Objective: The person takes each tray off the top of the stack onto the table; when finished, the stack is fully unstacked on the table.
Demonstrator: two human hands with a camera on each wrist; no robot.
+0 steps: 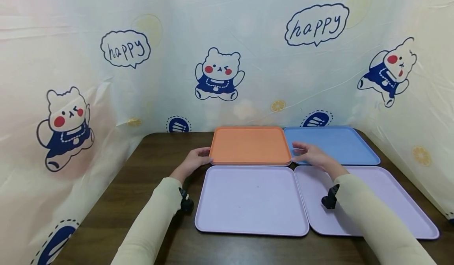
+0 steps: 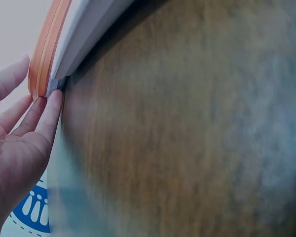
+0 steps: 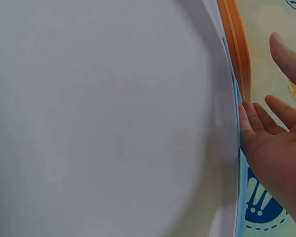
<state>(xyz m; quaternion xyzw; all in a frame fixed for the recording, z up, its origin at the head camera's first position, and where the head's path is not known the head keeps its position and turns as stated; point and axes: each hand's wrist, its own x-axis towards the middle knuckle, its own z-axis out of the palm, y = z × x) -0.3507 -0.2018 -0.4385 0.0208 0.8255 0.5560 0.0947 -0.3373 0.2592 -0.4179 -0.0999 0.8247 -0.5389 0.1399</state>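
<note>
Two stacked orange trays (image 1: 250,145) lie at the back middle of the table, their double rim (image 2: 48,54) showing in the left wrist view. At their left edge, my left hand (image 1: 193,162) touches the rim with fairly straight fingers (image 2: 49,116). My right hand (image 1: 313,154) is at their right edge, over the near left corner of a blue tray (image 1: 333,141). In the right wrist view its fingertips meet the end of the orange rim (image 3: 239,54), and the thumb (image 3: 288,59) stands apart.
Two lavender trays stand in the front row: one (image 1: 252,202) in the middle, the other (image 1: 393,202) under my right forearm. Dark wooden table (image 1: 131,202) shows at the left and front. A patterned curtain (image 1: 170,80) rises behind the table and at both sides.
</note>
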